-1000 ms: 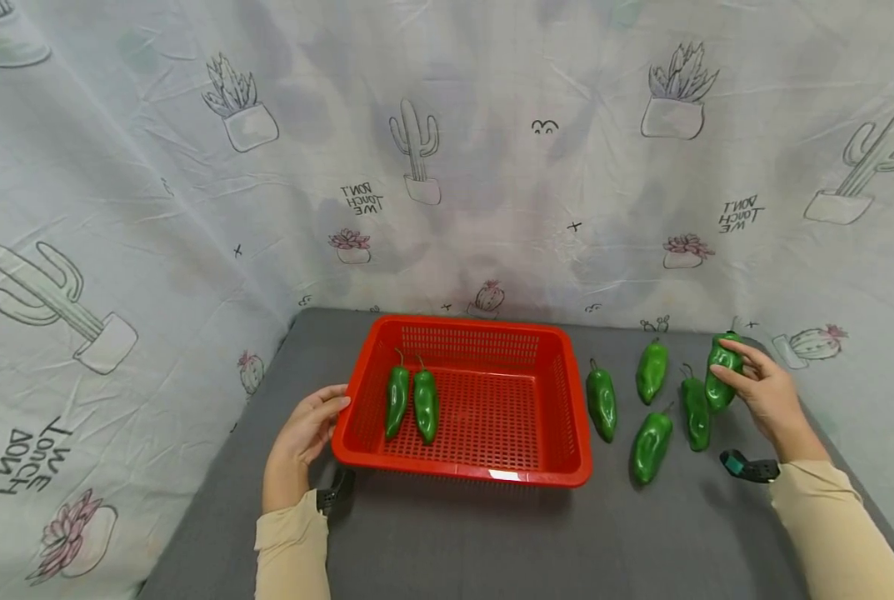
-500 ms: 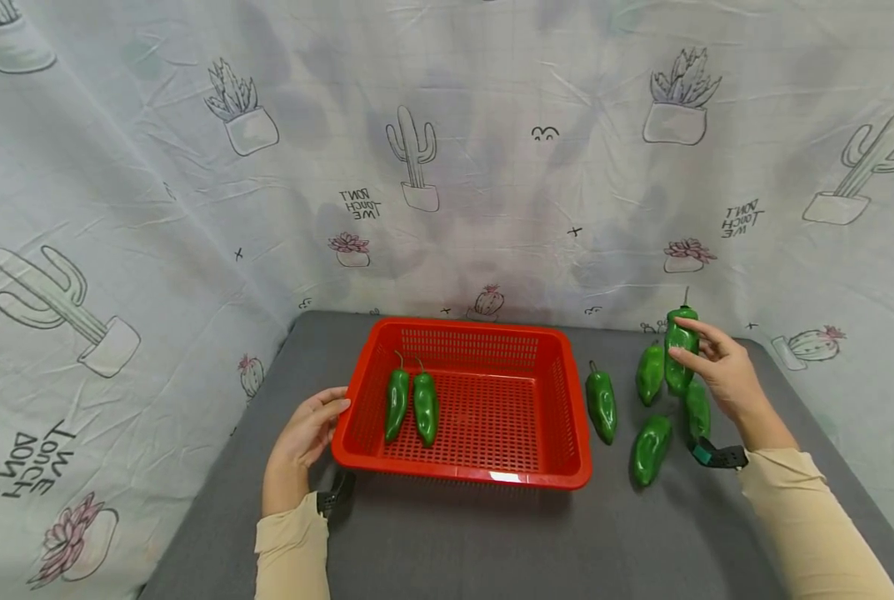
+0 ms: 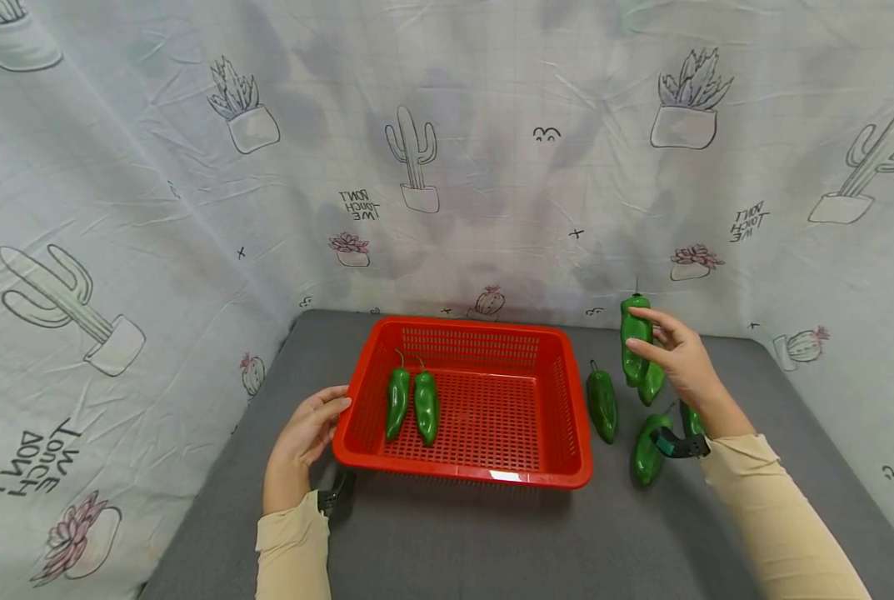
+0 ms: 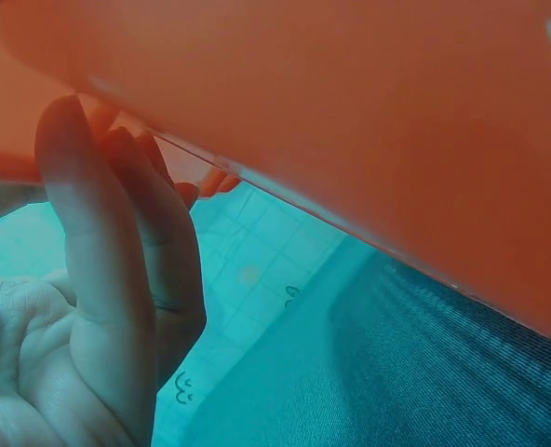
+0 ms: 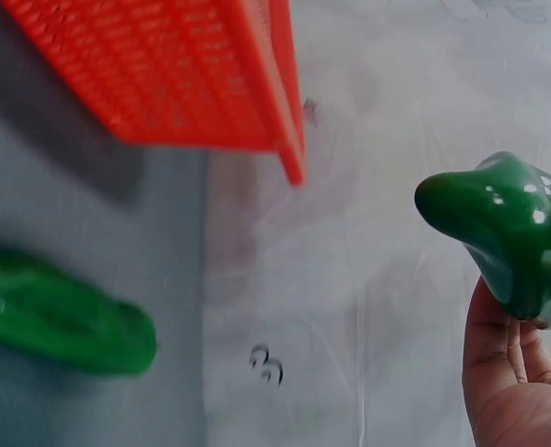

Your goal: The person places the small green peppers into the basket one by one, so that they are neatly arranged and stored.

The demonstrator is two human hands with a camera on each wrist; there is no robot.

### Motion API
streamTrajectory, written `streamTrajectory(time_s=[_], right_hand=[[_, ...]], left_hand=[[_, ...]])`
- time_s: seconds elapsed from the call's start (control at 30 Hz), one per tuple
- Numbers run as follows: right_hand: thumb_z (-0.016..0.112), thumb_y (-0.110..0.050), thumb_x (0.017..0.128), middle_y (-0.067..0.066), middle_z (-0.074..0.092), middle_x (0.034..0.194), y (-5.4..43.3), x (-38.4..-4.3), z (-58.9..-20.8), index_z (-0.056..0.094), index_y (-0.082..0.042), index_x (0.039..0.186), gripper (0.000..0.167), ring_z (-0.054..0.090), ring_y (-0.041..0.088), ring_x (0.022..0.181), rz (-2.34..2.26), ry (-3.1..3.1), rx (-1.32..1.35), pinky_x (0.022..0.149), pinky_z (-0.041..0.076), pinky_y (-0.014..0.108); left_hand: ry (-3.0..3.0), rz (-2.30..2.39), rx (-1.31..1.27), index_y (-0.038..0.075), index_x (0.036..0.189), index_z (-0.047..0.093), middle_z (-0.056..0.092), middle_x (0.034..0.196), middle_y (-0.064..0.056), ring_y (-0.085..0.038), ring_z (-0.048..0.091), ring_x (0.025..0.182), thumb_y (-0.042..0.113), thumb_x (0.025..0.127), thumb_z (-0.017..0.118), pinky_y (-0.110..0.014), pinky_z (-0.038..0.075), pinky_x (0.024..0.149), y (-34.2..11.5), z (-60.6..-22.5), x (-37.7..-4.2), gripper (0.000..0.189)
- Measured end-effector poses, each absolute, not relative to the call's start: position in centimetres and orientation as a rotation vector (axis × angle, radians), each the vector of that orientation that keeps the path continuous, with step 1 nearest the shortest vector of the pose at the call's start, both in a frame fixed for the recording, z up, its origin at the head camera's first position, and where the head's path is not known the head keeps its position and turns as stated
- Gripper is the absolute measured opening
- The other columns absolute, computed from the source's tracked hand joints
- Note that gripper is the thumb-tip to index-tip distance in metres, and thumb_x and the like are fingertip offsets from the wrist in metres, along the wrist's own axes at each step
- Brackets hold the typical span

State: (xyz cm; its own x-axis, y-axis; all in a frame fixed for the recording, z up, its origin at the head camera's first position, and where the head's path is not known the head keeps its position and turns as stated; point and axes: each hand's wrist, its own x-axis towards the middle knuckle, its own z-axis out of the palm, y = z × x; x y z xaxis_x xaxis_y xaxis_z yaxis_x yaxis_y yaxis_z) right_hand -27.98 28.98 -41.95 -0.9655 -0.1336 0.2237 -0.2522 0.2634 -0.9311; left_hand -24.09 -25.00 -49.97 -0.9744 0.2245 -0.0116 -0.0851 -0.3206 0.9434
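Observation:
A red plastic basket [image 3: 467, 477] with slotted walls sits mid-table, two green peppers [image 3: 427, 408] lying side by side at its left end. My left hand [image 3: 313, 423] grips the basket's left rim, thumb on top; in the left wrist view its fingers [image 4: 99, 223] curl up under the rim. Right of the basket, my right hand [image 3: 675, 354] pinches a green pepper [image 3: 636, 337] between thumb and fingers, stem up, raised over the table. The right wrist view shows this pepper [image 5: 508, 228] from its tip.
Several more green peppers lie right of the basket: one [image 3: 601, 404] beside its wall, one [image 3: 646, 454] nearer the front, one [image 3: 652, 385] partly behind the held pepper, another [image 3: 691, 419] mostly behind the right wrist. A cactus-print cloth [image 3: 491, 167] hangs behind the grey table [image 3: 447, 542].
My right hand has carried the pepper leftward, from the table's far right toward the basket. My left hand and the basket have stayed put.

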Motion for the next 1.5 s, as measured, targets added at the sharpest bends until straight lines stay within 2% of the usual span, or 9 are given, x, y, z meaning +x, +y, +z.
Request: streamTrajectory(time_s=[0.07,0.1,0.2,0.27,0.33,0.5,0.83,1.13,1.5], right_hand=[[0.06,-0.011,0.093,0.001,0.012,0.159,28.3,-28.1,-41.8,0.043,-0.019,0.142,0.053,0.008,0.038,0.144,1.812,-2.41,0.391,0.114,0.022,0.05],[0.06,-0.011,0.093,-0.001,0.017,0.157,27.9,-28.2,-41.7,0.044,-0.018,0.142,0.052,0.016,0.034,0.143,1.826,-2.392,0.406,0.112,0.029,0.042],[0.06,-0.008,0.093,-0.003,0.038,0.143,26.9,-28.5,-41.6,0.047,-0.016,0.139,0.049,0.043,0.017,0.129,1.902,-2.304,0.471,0.091,0.047,0.021],[0.059,-0.004,0.092,-0.007,0.044,0.133,26.2,-28.7,-41.5,0.048,-0.013,0.138,0.047,0.052,0.007,0.113,1.98,-2.222,0.53,0.077,0.051,0.015],[0.058,-0.003,0.092,-0.005,0.046,0.13,25.5,-28.9,-41.5,0.048,-0.012,0.137,0.047,0.055,0.004,0.106,2.042,-2.169,0.563,0.073,0.052,0.016],[0.06,-0.008,0.092,-0.004,0.035,0.141,23.4,-29.2,-41.3,0.047,-0.013,0.138,0.047,0.045,0.006,0.115,2.024,-2.194,0.55,0.08,0.049,0.015],[0.058,-0.006,0.093,-0.001,0.051,0.12,19.2,-30.0,-41.7,0.043,-0.009,0.139,0.048,0.057,0.008,0.101,2.117,-2.188,0.649,0.076,0.053,0.024],[0.061,-0.009,0.092,0.018,0.042,0.138,15.3,-30.3,-42.6,0.04,-0.006,0.141,0.054,0.055,0.011,0.107,2.147,-2.265,0.585,0.083,0.053,0.026],[0.063,-0.011,0.091,0.02,0.046,0.132,11.7,-30.7,-43.5,0.044,-0.011,0.139,0.052,0.057,0.017,0.1,2.176,-2.333,0.569,0.077,0.055,0.035]], left_hand=[[1.702,2.401,0.189,0.003,0.111,0.053,0.07,0.094,-0.002,-0.013,0.069,0.08,-0.003,0.097,0.043,-0.026,0.057,0.067,-25.0,-49.9,-24.1,0.019],[1.7,2.402,0.193,0.003,0.111,0.054,0.07,0.094,-0.002,-0.012,0.068,0.08,-0.003,0.097,0.043,-0.025,0.057,0.066,-25.0,-49.9,-24.1,0.019],[1.695,2.402,0.207,0.002,0.112,0.053,0.07,0.094,-0.001,-0.012,0.068,0.08,-0.002,0.098,0.042,-0.025,0.057,0.066,-25.0,-49.8,-24.2,0.019],[1.693,2.401,0.211,0.002,0.113,0.052,0.069,0.094,-0.001,-0.012,0.068,0.08,-0.002,0.098,0.041,-0.025,0.057,0.065,-25.0,-49.8,-24.2,0.019],[1.693,2.4,0.206,0.002,0.113,0.052,0.069,0.094,-0.001,-0.012,0.068,0.08,-0.002,0.098,0.042,-0.025,0.057,0.066,-25.0,-49.8,-24.2,0.019],[1.69,2.402,0.196,0.003,0.112,0.054,0.069,0.093,-0.001,-0.012,0.068,0.08,-0.002,0.097,0.043,-0.025,0.057,0.066,-25.0,-49.8,-24.1,0.019],[1.673,2.41,0.159,0.004,0.111,0.052,0.07,0.093,-0.001,-0.012,0.069,0.08,-0.003,0.097,0.044,-0.025,0.057,0.066,-25.0,-49.9,-24.4,0.018],[1.681,2.407,0.142,0.002,0.113,0.051,0.07,0.093,-0.002,-0.012,0.069,0.08,-0.003,0.096,0.045,-0.025,0.057,0.067,-25.0,-50.0,-24.3,0.019],[1.692,2.405,0.147,0.001,0.114,0.05,0.069,0.095,-0.002,-0.012,0.069,0.081,-0.002,0.097,0.045,-0.026,0.057,0.067,-25.0,-50.0,-24.2,0.018]])
